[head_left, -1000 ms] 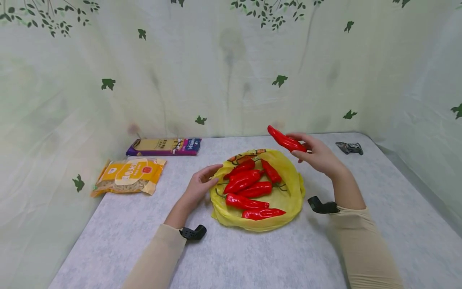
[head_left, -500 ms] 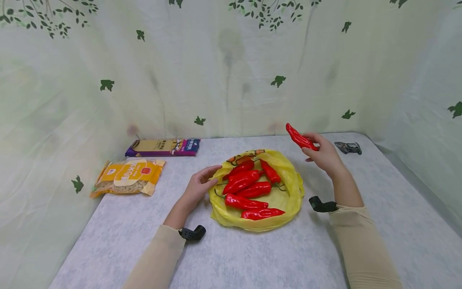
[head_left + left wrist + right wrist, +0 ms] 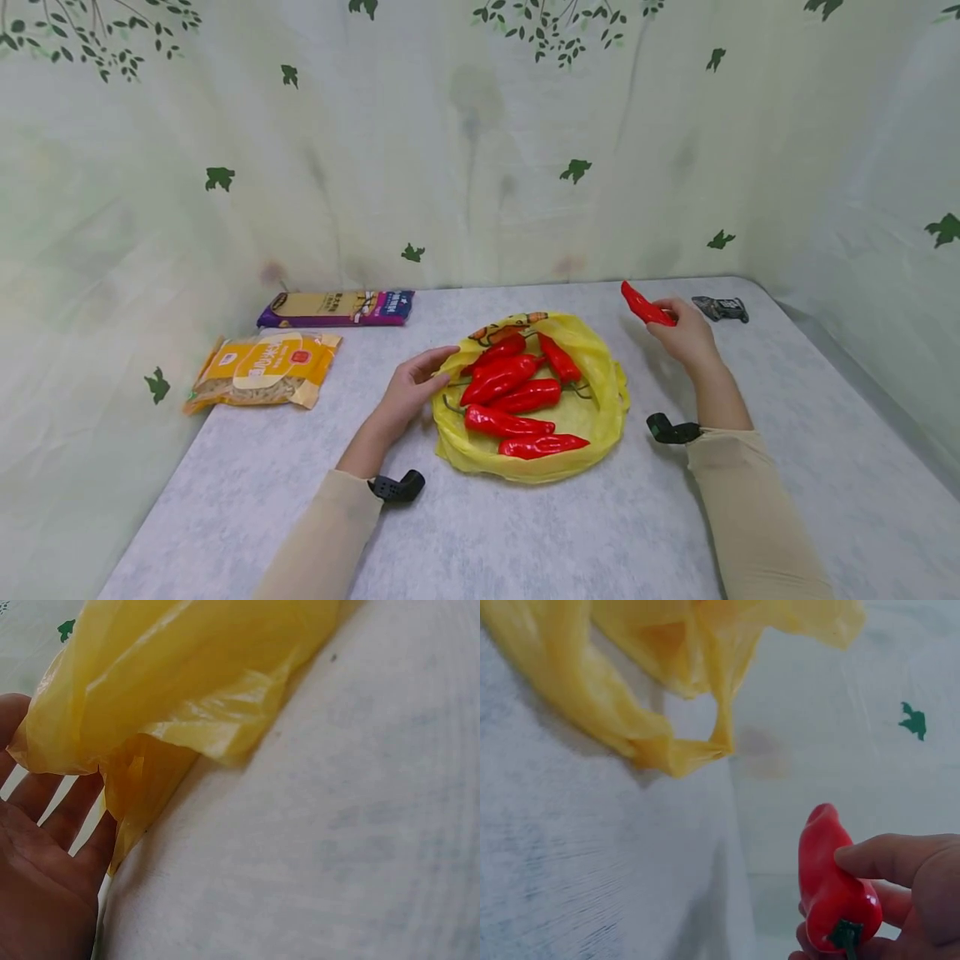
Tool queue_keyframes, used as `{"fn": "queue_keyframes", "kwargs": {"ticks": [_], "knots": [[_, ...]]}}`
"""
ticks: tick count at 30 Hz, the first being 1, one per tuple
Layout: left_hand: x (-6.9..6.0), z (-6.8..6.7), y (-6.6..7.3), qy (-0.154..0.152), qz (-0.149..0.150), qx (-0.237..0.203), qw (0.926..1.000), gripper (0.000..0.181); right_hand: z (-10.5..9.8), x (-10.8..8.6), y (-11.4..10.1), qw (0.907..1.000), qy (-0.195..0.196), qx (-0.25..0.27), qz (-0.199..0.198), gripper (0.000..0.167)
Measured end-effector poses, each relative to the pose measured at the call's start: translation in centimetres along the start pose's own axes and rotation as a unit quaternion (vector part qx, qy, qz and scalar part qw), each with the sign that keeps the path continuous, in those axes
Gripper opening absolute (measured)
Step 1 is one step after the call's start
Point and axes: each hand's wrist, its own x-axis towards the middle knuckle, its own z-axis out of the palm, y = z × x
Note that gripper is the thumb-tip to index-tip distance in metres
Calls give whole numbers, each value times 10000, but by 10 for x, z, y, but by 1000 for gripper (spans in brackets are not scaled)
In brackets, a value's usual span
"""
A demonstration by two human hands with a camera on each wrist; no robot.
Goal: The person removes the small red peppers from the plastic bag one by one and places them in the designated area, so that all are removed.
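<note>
Right hand [image 3: 687,335] pinching one red pepper [image 3: 643,305] | left hand [image 3: 407,390] spread at yellow bag [image 3: 525,470] | several more peppers [image 3: 501,379] inside

Head view: even, diffuse light is falling
Peppers [image 3: 501,379]: small white glints are shining
Tabletop [image 3: 525,542]: soft shadows are forming
Wrist views: both are appearing dimmer, softer

1. The left hand [image 3: 46,874] is turning its palm to the camera at lower left, its fingers [image 3: 75,804] spreading slightly, pale gaps showing between them.
2. Those fingers are running up behind the edge of a yellow plastic bag [image 3: 187,682].
3. The bag is spanning the upper left, creased and shiny, a deeper-toned fold hanging beside the hand.
4. A pale tabletop [image 3: 337,825] is filling the right.
5. A green leaf print [image 3: 66,631] is showing at upper left.
</note>
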Motion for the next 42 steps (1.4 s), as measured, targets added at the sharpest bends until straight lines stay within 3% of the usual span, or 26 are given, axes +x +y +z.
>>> {"fn": "queue_keyframes", "kwargs": {"ticks": [8,12,31,42], "knots": [[0,1,1,20,5,21,10000,43,5,6,16,9973,-87,-191,707,56],[0,0,-1,3,-48,19,10000,43,7,5,20,9960,-221,-253,829,58],[-1,0,-1,-3,-85,-23,10000,44,6,3,18,9925,-670,-804,627,62],[-1,1,2,-34,23,-4,10000,44,0,2,13,9937,-579,-735,617,62]]}}
